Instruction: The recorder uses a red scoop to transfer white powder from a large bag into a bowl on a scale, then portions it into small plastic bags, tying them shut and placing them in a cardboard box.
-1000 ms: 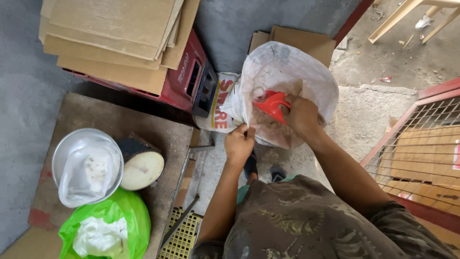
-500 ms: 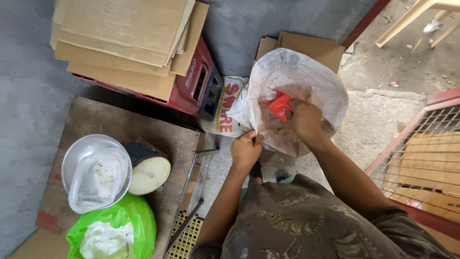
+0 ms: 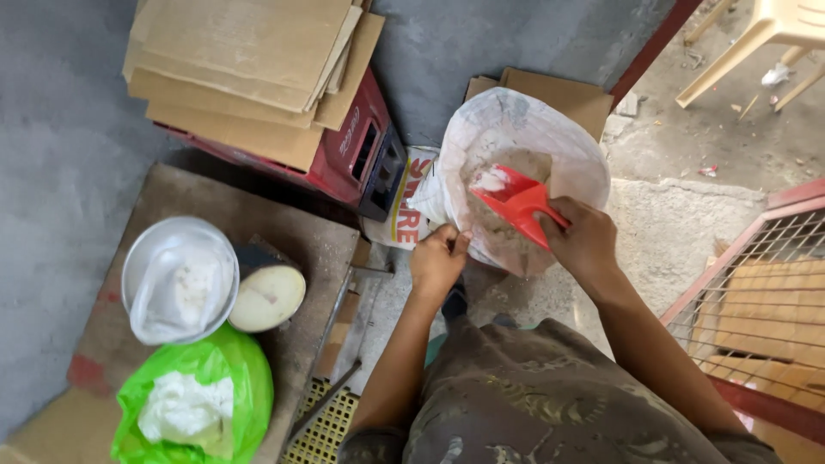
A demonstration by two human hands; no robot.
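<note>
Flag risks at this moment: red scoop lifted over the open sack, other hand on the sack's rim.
1. The red scoop, held in the right hand, sits tilted above the white sack with a little pale powder on it; that could slide off, perhaps past the rim.
2. Only the left hand pinches the sack's soft rim open; if it slips, the mouth may fold in on the scoop.
3. The sack stands loosely on the concrete floor, so a hard pull might tip it.

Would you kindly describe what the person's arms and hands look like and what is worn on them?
Both forearms are bare, with no gloves, watch or rings visible on the left hand or right hand. A dark, paint-flecked olive-brown garment covers the torso, its sleeves ending near the elbows.
</note>
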